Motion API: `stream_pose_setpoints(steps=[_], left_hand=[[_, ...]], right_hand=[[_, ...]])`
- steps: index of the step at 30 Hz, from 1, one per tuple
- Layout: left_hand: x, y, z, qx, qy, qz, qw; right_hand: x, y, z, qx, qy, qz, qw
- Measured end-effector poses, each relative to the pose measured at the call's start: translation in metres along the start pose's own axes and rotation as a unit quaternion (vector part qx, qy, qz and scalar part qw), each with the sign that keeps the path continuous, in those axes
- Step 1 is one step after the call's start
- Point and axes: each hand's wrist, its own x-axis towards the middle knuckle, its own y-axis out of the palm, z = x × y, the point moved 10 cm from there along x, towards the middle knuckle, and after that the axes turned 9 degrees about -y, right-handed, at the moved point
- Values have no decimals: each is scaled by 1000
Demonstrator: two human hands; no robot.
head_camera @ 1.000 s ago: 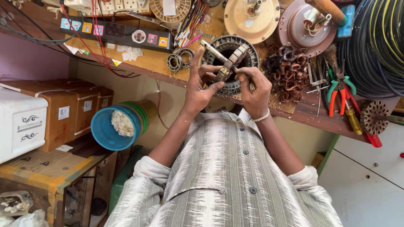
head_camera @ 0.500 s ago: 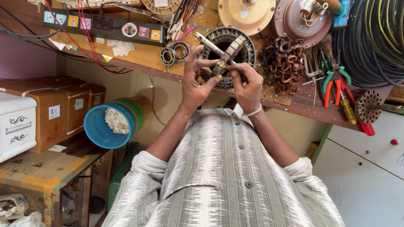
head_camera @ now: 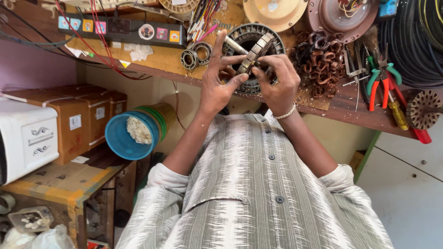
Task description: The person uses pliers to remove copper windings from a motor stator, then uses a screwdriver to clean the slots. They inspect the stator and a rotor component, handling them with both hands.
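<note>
Slotted rotor (head_camera: 255,52) pinched between left hand (head_camera: 218,83) and right hand (head_camera: 277,83).

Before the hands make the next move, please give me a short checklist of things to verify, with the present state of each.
1. Both hands on the part: left hand and right hand grip the slotted metal ring with shaft. Ok.
2. Part supported: held in the air above the wooden bench, not resting on it. Ok.
3. Bench room under the hands: a round stator and copper coils lie close. Not ok.
4. Pliers near the right hand. Ok.
5. Ball bearings near the left hand. Ok.
6. Condition of the slots: too small to see. Cannot tell.
</note>
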Motion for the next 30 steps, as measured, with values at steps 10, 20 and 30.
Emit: stream_pose_setpoints(steps=[10, 20, 30], left_hand=[[3, 4, 11, -84, 3, 25, 996], [3, 5, 18, -122, -10, 34, 992], [0, 3, 19, -78, 5, 6, 997]], right_hand=[[4, 8, 3, -15, -28, 8, 999], [-10, 18, -16, -39, -40, 13, 998], [-10, -18, -21, -68, 21, 20, 997]])
